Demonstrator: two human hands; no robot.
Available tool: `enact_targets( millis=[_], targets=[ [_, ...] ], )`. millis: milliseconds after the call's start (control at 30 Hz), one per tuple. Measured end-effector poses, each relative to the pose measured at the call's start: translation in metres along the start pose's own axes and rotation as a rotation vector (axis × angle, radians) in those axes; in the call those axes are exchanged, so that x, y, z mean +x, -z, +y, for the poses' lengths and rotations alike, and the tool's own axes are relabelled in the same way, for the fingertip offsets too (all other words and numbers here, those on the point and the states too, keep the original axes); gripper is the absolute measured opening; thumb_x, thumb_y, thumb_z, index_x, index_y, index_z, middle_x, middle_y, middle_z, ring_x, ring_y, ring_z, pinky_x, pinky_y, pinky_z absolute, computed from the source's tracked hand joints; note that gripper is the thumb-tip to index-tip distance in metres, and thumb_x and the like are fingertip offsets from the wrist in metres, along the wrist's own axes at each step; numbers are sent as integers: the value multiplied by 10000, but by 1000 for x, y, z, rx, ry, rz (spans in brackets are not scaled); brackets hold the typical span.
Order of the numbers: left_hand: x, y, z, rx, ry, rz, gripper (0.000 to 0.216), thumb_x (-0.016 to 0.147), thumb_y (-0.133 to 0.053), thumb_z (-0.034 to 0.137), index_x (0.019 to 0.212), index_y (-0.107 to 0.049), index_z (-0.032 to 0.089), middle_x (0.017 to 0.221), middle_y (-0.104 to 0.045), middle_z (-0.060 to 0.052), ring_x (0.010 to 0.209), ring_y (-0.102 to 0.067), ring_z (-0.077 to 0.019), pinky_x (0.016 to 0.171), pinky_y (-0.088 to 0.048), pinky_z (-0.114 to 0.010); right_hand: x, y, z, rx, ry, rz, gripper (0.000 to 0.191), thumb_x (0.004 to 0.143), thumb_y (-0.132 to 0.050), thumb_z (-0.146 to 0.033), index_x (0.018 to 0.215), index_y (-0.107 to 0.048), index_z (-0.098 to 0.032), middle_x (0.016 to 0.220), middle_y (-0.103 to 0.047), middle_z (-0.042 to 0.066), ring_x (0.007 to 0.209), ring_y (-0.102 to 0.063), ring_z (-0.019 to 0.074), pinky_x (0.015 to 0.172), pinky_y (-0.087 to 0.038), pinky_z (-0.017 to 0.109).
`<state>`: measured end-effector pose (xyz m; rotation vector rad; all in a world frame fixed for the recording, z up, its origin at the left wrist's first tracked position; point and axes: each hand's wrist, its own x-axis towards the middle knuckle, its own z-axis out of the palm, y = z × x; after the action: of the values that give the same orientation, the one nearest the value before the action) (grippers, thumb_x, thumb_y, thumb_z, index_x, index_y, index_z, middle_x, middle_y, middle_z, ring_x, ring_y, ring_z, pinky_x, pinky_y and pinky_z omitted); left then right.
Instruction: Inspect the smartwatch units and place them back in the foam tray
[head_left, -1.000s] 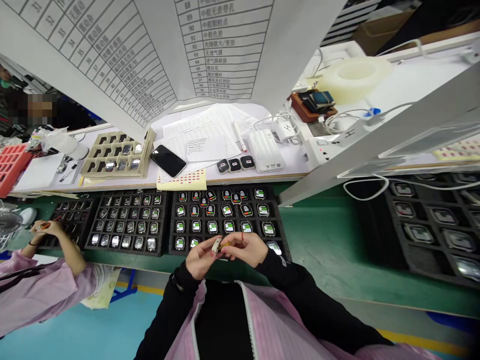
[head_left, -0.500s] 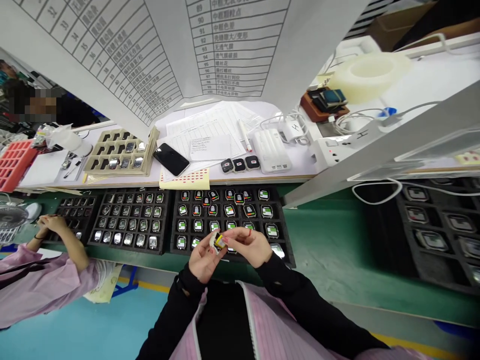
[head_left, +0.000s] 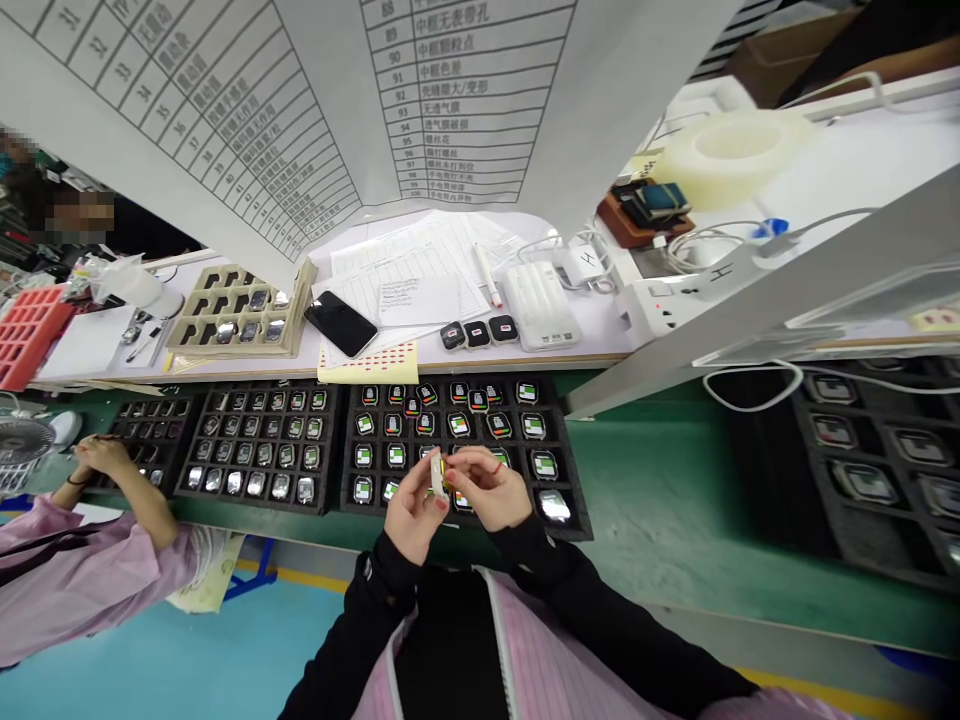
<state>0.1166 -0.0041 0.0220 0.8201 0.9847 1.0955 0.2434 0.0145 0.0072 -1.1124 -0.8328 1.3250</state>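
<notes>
Between my fingers is a small pale watch case, held up on edge above the black foam tray. My left hand is closed around it. The thumb and fingers of my right hand pinch at its right side, where a bit of yellow shows; what exactly they grip there is mostly hidden. Below and behind my hands, the tray holds several square watches with lit screens, and my hands cover part of its lower rows.
More watch trays stand to the left, near a co-worker's clasped hands. A black phone, papers and a white power bank lie on the shelf. A slanted grey post rises at right, beside another tray.
The watch case has been turned from showing its yellow inside to nearly edge-on. My right hand has moved slightly left and my left hand slightly right.
</notes>
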Motion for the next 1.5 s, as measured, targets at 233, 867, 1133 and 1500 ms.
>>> enact_targets(
  millis=[233,867,1133,1500],
  targets=[
    [2,-4,12,281,-146,47,567,770,-724,401,1287,-565,232,1340,-507,-133,1197,-538,-280,982,-505,-384,-3,3,-11,4,-60,-160,354,793,-719,-533,922,-761,-206,869,-710,77,706,-659,191,659,-584,316],
    [5,-1,11,-154,58,17,708,676,-775,536,1270,-570,210,1371,-525,-166,1283,-481,-308,1107,-368,-433,-5,-3,-25,-12,-186,-178,474,646,-829,-513,959,-704,-181,830,-681,68,751,-656,198,676,-569,304],
    [1,3,10,116,-44,60,715,726,-719,544,1317,-521,192,1351,-528,-171,1219,-527,-298,1018,-458,-416,-12,-5,-33,-198,48,-200,393,870,-590,-554,916,-745,-196,979,-636,109,828,-632,214,669,-560,330],
    [3,9,-7,982,-192,-101,586,795,-518,98,1362,-487,243,1372,-528,-101,1266,-486,-275,1076,-400,-500,-5,29,13,-16,-356,-307,678,652,-842,-357,1228,-523,-193,818,-650,0,687,-625,142,610,-561,258]
  ],
)
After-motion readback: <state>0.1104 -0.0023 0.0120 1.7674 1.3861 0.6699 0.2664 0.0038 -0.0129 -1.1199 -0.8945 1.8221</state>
